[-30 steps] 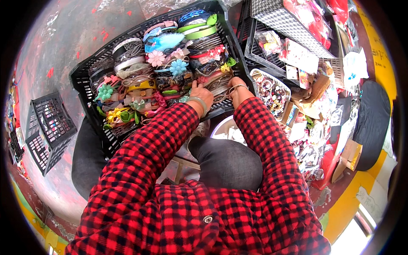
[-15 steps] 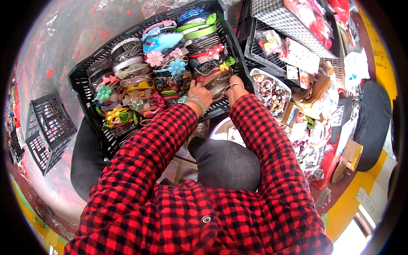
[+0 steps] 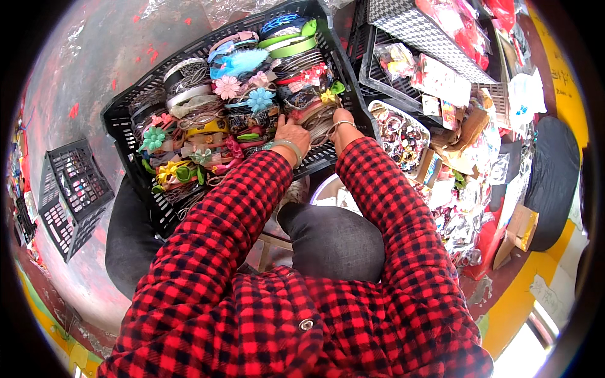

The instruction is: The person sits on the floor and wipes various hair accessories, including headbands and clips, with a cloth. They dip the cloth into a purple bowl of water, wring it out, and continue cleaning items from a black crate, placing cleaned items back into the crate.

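Observation:
A black plastic crate [image 3: 249, 31] filled with rows of headbands lies in front of me. Both my hands reach into its near right corner, on either side of a bundle of thin brown and clear headbands [image 3: 320, 124]. My left hand [image 3: 293, 136] has its fingers curled against the bundle's left side. On the right side, my right hand [image 3: 343, 126] is closed round the bundle, its fingertips partly hidden. Near them are a yellow flower headband [image 3: 328, 96], a blue flower headband [image 3: 260, 99] and a pink flower headband [image 3: 226, 87].
A white tub of small hair ties [image 3: 403, 135] stands right of the crate. Farther right are a houndstooth-patterned basket [image 3: 422, 39] and a heap of plastic packets [image 3: 450, 220]. An empty-looking black crate [image 3: 75, 189] is at the left. A round basin [image 3: 331, 191] sits below my hands.
Both hands have shifted slightly left, still on the bundle of headbands. The bundle has moved a little left with them; the rest of the crate's contents look the same.

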Demonstrator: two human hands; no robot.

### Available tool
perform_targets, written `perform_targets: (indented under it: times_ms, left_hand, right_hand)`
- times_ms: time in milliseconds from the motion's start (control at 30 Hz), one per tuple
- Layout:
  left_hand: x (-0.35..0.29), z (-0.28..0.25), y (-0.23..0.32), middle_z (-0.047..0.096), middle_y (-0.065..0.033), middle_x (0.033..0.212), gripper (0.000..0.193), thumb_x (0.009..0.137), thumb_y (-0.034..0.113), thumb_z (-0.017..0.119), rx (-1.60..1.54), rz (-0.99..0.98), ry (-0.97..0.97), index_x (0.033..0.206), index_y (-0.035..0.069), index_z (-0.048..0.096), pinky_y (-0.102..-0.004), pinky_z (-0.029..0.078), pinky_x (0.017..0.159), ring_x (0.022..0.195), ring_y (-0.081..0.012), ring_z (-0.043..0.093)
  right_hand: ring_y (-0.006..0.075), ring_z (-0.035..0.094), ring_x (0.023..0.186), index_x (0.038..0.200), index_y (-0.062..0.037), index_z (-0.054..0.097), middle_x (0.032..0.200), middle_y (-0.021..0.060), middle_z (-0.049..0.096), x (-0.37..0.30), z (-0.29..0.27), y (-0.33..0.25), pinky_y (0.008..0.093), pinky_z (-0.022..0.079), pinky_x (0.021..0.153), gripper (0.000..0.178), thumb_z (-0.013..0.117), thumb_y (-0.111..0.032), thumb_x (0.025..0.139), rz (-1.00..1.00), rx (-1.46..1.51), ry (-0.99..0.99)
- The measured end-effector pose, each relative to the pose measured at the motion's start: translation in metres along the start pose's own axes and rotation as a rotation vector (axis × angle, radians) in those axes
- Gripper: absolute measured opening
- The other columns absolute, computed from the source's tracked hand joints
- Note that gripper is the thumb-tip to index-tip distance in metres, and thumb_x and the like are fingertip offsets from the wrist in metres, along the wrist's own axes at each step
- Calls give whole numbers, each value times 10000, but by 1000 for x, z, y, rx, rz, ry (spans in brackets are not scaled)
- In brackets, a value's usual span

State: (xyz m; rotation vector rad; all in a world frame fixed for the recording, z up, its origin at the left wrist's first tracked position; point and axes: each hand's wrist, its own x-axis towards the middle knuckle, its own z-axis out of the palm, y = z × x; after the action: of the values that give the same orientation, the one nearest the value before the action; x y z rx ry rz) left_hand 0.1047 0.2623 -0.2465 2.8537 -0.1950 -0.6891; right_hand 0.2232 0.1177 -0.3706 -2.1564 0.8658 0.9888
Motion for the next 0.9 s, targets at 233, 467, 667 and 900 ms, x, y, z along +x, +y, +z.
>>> perform_targets:
  times_ms: [233,467,667,900]
  left_hand:
    - [-4,-4,0,657,-92,934,230,761,265,572,-27,-3,-74,891,119,695,-496,200,1028,1041,-253,515]
    - [-18,-17,-17,638,-94,908,200,734,144,526,2,261,76,860,87,671,-399,312,974,993,-267,536]
    - [-57,-37,-88,604,-104,838,138,768,124,523,-209,229,450,836,83,636,-398,413,789,846,-292,550]
    - [-149,-34,-133,618,-124,818,197,813,235,503,-232,-170,272,777,89,631,-428,410,806,877,-324,545]
  right_hand:
    - [367,549,1024,1013,42,605,1103,232,562,-68,-27,-18,413,457,826,368,399,-149,775,-270,-378,41]
    - [87,537,725,1208,8,505,926,43,600,-155,-62,-15,218,445,628,471,570,-115,759,-571,-77,-96]
    - [157,569,990,1222,-6,490,1110,92,590,-263,-118,3,256,437,820,354,478,-130,891,-560,299,-542]
    - [218,584,999,1141,-25,559,1053,137,612,-415,-141,42,294,441,865,296,516,-94,857,-1272,-155,-529]
